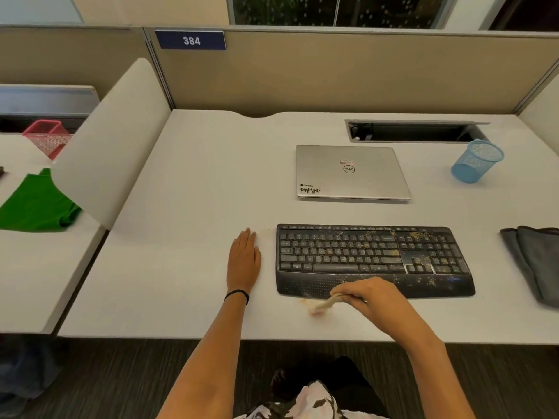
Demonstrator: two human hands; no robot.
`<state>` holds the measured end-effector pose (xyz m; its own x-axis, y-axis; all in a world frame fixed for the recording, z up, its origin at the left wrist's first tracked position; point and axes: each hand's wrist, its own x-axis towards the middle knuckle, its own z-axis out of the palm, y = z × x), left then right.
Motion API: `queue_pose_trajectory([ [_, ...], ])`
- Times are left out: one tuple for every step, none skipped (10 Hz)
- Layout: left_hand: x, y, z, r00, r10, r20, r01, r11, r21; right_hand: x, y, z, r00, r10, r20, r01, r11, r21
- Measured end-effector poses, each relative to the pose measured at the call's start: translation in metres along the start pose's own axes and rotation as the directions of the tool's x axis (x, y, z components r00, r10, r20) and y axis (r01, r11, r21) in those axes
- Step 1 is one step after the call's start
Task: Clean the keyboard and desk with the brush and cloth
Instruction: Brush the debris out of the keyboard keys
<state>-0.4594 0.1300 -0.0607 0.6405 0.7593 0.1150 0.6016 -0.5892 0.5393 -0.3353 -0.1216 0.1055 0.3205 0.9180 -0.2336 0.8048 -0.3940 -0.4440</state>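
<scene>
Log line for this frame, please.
right hand holds brush, bristles on desk by keyboard front edge | left hand flat on desk | crumbs on keyboard | cloth at right, untouched

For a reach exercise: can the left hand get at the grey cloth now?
Probably not: the left hand rests left of the keyboard, the grey cloth lies beyond its right end, with the right hand between.

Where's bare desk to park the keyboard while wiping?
Biggest free patch: desk left of the laptop, between side divider and left hand. Narrower strip between laptop and keyboard. Crowded: front edge, where right hand holds the brush; right side holds blue cup and grey cloth.
</scene>
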Motion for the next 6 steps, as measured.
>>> queue_pose_trajectory([
  [0.0000, -0.0003, 0.0001, 1.000, -0.004, 0.001, 0.004, 1.000, -0.003, 0.0029, 0.0008, 0.0096, 0.985, -0.036, -0.168, 0.056, 0.992, 0.117],
  [0.0002, 0.0006, -0.0005, 1.000, -0.004, 0.002, 0.004, 1.000, -0.006, 0.0063, -0.0024, 0.0138, 0.975, -0.063, -0.215, 0.082, 0.993, 0.081],
  [0.0006, -0.0012, 0.0005, 1.000, -0.005, 0.005, 0.005, 1.000, 0.000, 0.0082, -0.0054, 0.0089, 0.998, -0.042, -0.055, 0.043, 0.999, 0.025],
  [0.0006, -0.0017, 0.0012, 1.000, -0.004, 0.005, 0.004, 1.000, 0.003, 0.0051, -0.0048, 0.0052, 0.996, -0.043, -0.078, 0.048, 0.997, 0.064],
  [0.0011, -0.0011, 0.0013, 1.000, -0.002, 0.002, 0.002, 1.000, 0.002, 0.0045, -0.0026, 0.0097, 0.979, -0.068, -0.192, 0.083, 0.994, 0.071],
  [0.0005, -0.0019, 0.0017, 1.000, -0.002, 0.002, 0.002, 1.000, 0.005, 0.0055, -0.0038, 0.0081, 0.998, -0.037, -0.049, 0.037, 0.999, 0.004],
])
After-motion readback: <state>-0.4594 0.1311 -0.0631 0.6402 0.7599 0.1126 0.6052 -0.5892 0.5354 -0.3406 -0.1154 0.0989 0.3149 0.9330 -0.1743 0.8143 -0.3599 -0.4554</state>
